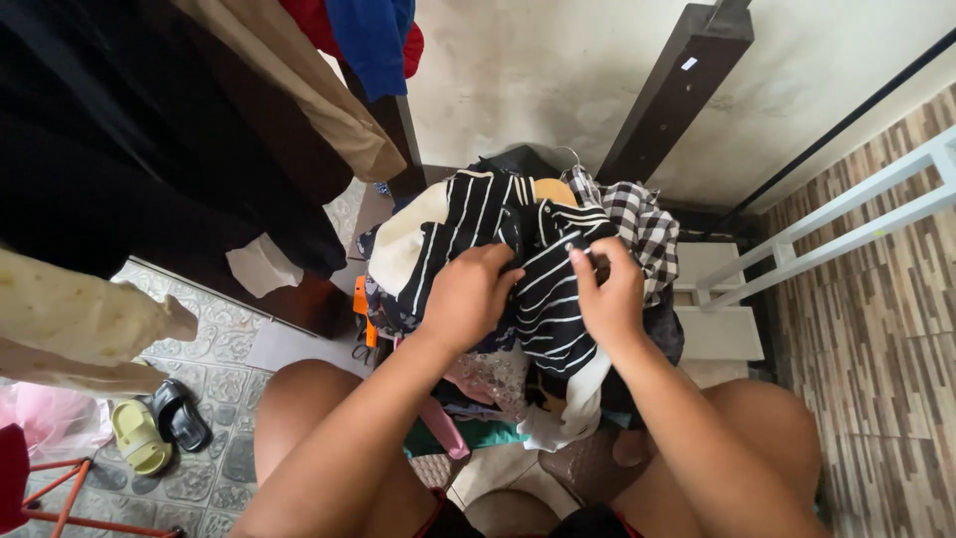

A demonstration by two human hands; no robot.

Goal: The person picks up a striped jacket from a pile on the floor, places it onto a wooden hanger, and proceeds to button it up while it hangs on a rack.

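A black garment with thin white stripes [543,299] lies on top of a heap of clothes in front of me. My left hand [468,294] grips its cloth near the middle. My right hand [605,289] pinches the same striped cloth just to the right, fingers curled at its edge. Under and beside it lie a black-and-white checked shirt [647,229], a cream piece [403,239] and a floral piece [493,374]. My bare knees frame the heap below.
Dark and tan clothes [199,130] hang at the upper left, blue and red ones [373,40] above. A dark post [677,90] leans on the wall. White rails [846,214] run at right. Sandals [159,428] sit on the tiled floor at lower left.
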